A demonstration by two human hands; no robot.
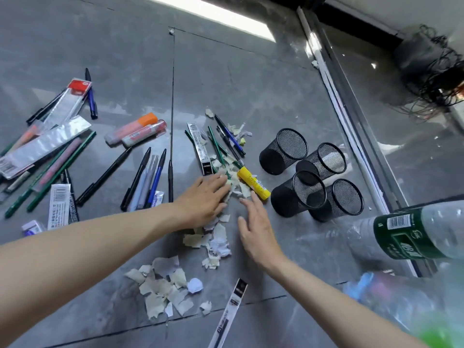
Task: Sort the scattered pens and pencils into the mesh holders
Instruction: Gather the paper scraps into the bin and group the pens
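Observation:
Several black mesh holders [298,194] stand grouped at the right on the grey floor. Pens and green pencils [221,146] lie in a pile with torn paper scraps just left of them, beside a yellow glue stick [253,183]. More pens [145,179] lie in the middle, and pencils and packets [50,172] at the left. My left hand [203,199] rests flat on the scraps at the pile's near end, fingers straight. Just below the glue stick, my right hand [256,229] hovers with fingers spread and holds nothing.
Torn paper scraps [163,287] litter the floor near me. An orange highlighter and a clear tube [136,131] lie mid-left. A packaged refill [231,312] lies at the bottom. A green-labelled plastic bottle [416,232] sits at the right, by a glass door rail [351,126].

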